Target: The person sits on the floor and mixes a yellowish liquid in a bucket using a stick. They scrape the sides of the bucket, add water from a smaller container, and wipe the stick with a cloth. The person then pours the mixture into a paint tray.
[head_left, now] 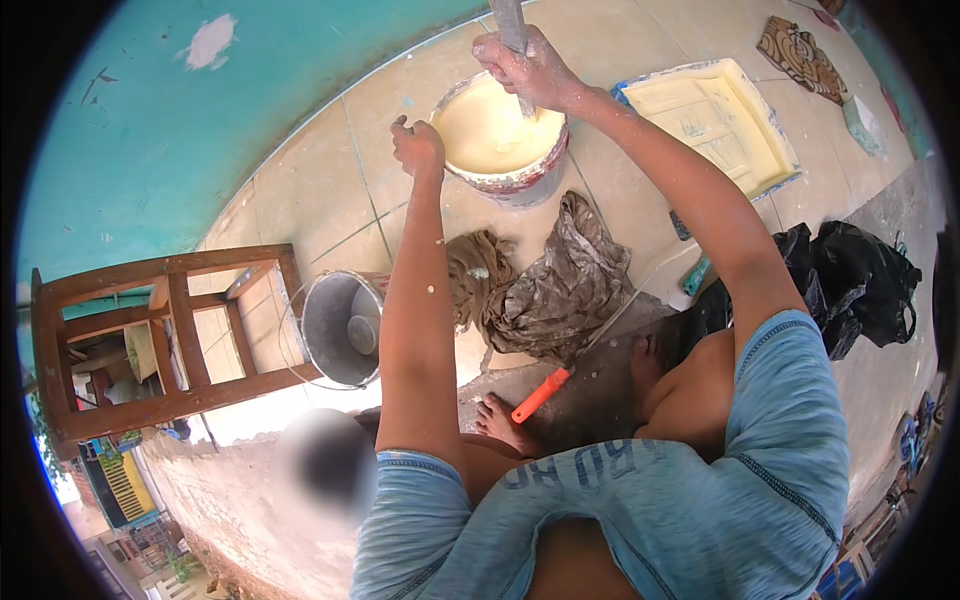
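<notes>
A paint bucket [512,188] full of pale yellow paint [490,130] stands on the tiles in front of me. My right hand [528,72] is wrapped round a flat grey stick [511,25], which stands upright with its lower end dipped in the paint. At the bucket's left rim is my left hand [418,148], its fingers curled against the edge. Right of the bucket lies a paint tray [690,120] coated in the same yellow. Crumpled brown cloths [560,285] lie between the bucket and my feet.
An empty-looking grey bucket [343,325] stands beside my left forearm, next to a brown wooden frame [180,340]. A tool with an orange handle [541,395] lies by my foot. Black plastic bags [860,280] lie at the right. A teal wall [200,120] rises at the far left.
</notes>
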`<state>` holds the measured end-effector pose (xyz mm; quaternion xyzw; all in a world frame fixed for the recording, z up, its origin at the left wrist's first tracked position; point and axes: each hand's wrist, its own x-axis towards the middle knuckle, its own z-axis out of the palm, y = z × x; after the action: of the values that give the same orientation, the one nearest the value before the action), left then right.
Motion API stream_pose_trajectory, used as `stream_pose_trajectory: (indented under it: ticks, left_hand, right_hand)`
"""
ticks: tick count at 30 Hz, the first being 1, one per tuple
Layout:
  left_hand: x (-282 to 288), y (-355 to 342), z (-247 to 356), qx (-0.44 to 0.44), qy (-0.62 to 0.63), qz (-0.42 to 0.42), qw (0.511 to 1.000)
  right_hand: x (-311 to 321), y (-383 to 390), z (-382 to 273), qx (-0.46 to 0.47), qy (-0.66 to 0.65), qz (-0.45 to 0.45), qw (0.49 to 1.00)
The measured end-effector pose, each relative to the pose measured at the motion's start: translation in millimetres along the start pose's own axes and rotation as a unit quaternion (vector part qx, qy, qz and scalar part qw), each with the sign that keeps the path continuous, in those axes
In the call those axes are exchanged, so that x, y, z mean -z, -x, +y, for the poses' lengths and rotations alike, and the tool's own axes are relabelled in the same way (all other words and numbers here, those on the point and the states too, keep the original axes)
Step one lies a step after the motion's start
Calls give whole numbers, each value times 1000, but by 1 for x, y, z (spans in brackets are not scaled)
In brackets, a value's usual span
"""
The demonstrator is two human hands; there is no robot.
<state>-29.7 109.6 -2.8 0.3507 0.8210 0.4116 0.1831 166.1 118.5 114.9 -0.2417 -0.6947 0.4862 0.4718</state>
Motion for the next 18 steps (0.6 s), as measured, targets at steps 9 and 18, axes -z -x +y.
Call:
stream_pose_trajectory:
  ticks: [9, 18]
  left_hand:
    - [0, 2, 3, 12, 19, -17, 1000]
    - [4, 9, 6, 9, 15, 21, 1000]
  right_hand:
    - [-23, 0, 4, -82, -222, -14, 972]
    - [-13, 28, -6, -11, -70, 50, 996]
